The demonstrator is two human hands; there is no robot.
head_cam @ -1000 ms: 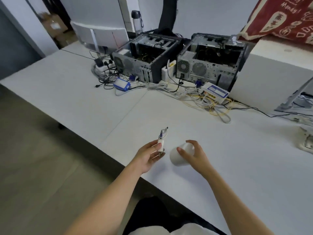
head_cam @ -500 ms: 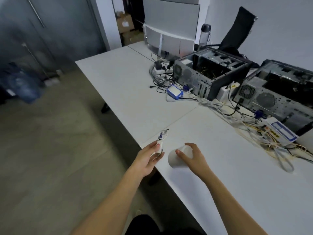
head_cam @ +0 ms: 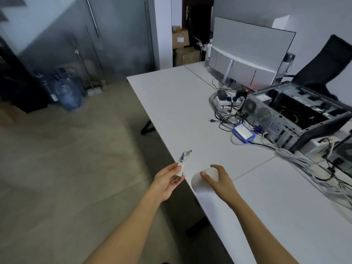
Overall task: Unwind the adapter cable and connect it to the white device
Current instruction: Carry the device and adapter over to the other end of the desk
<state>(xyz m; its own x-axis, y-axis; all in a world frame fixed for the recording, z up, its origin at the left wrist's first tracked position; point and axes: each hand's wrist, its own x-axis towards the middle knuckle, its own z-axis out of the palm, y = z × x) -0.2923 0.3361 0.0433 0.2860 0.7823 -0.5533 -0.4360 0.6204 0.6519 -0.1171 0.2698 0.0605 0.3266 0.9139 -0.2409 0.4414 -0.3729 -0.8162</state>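
A white table (head_cam: 190, 111) fills the right of the frame. Low centre, the left hand (head_cam: 167, 180) pinches the adapter (head_cam: 181, 166), plug tip slanting up-right. The right hand (head_cam: 219, 180) cups the white device (head_cam: 202, 181) just right of it (both near the edge). The view has swung left; the hands' pose is unchanged.

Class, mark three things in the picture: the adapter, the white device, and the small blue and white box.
adapter (head_cam: 180, 167): head view, on its white body above the left hand's thumb.
white device (head_cam: 200, 182): head view, on its rounded side.
blue and white box (head_cam: 243, 131): head view, on its white top.
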